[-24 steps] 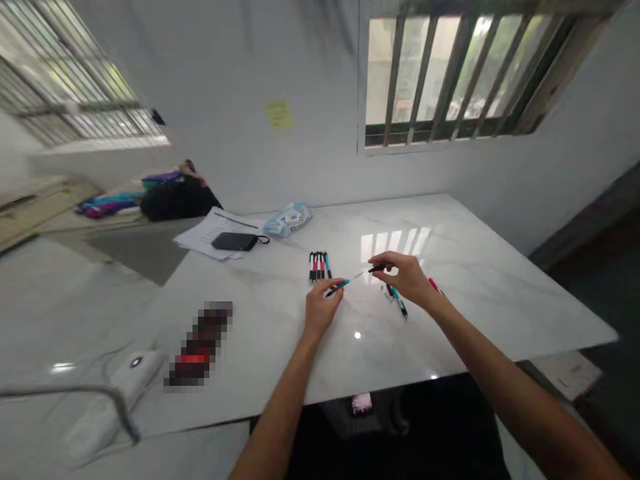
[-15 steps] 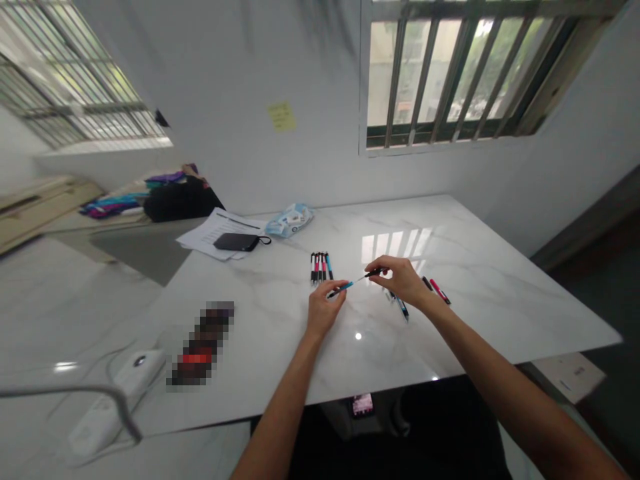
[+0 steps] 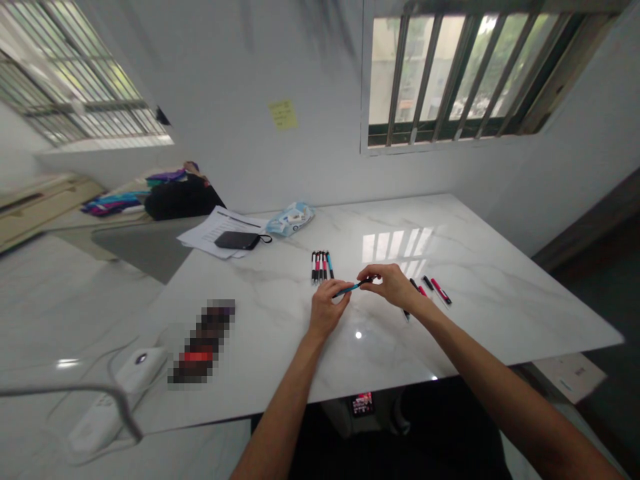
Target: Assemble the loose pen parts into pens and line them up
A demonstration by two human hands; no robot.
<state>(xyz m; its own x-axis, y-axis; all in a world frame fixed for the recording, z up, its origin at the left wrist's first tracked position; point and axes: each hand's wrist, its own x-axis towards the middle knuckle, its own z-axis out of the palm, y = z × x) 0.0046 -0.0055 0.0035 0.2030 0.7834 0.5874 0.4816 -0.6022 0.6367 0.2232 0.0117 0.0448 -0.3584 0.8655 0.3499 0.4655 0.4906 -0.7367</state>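
Note:
Both hands meet over the middle of the white marble table (image 3: 480, 280), holding one blue pen (image 3: 350, 288) between them. My left hand (image 3: 327, 308) pinches its blue barrel end. My right hand (image 3: 393, 283) pinches the black end of the same pen. Just beyond the hands, a neat row of several finished pens (image 3: 321, 266), black with red and blue, lies side by side. More loose pen parts (image 3: 436, 289), red and black, lie on the table right of my right wrist.
At the back left lie papers (image 3: 210, 233) with a black pouch (image 3: 237, 241) on them and a blue plastic packet (image 3: 293, 219). A blurred dark object (image 3: 203, 343) and a white device (image 3: 117, 393) sit near the front left. A phone (image 3: 361, 404) shows below the table edge.
My hands have come closer together, and the two pen halves that were apart now form one pen. More loose parts show beside my right wrist.

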